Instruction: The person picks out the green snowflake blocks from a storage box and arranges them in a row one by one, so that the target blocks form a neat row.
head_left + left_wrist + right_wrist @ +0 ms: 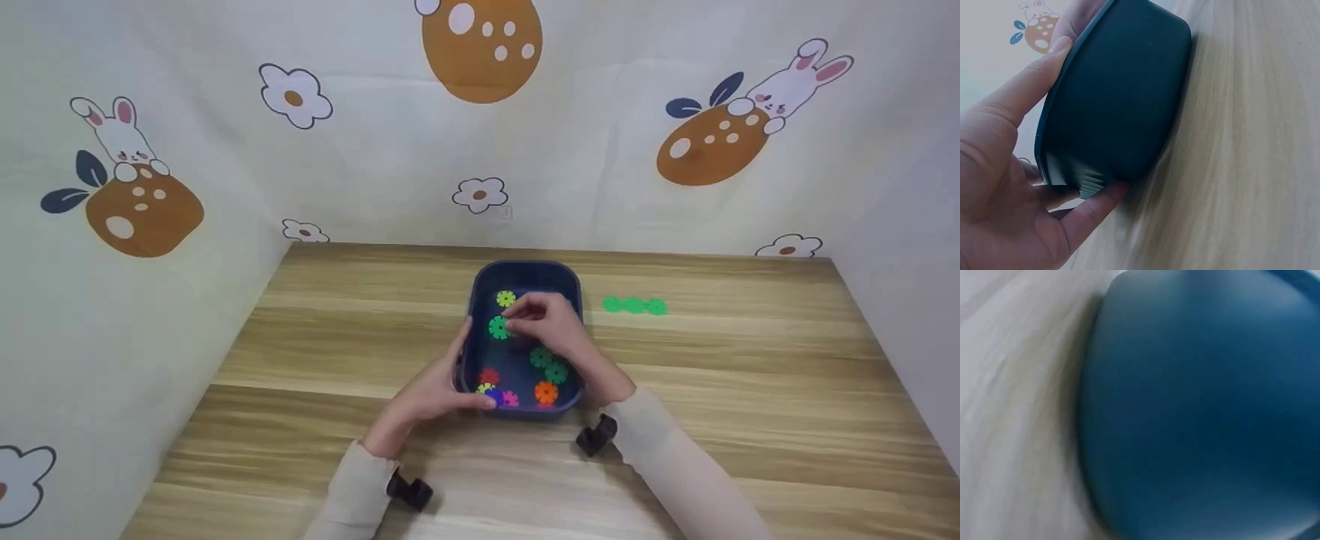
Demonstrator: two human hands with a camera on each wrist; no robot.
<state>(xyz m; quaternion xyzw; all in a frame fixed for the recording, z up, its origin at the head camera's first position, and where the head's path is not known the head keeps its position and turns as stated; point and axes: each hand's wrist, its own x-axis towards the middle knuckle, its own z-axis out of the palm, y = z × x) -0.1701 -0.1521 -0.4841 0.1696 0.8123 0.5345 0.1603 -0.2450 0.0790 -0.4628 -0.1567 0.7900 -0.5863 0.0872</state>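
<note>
A dark blue plastic bin (525, 412) stands on the table with several notched snowflake discs inside. My left hand (435, 386) grips it at the near left corner, thumb over the rim and fingers along the outer wall; the left wrist view shows this hand (1022, 185) around the bin (1117, 95) closely. Over the bin's inside, my right hand (551, 324) pinches a green snowflake disc (498, 328) at its edge between thumb and fingertips. Only the bin's outer wall (1202, 405) fills the right wrist view, so that hand is hidden there.
Inside the bin lie a yellow disc (505, 298), darker green discs (555, 372), an orange disc (546, 391) and a red disc (489, 376), with blue and pink ones nearby. To the right, a joined row of green discs (635, 305) lies on the wooden table (750, 337). A patterned curtain (375, 165) hangs behind.
</note>
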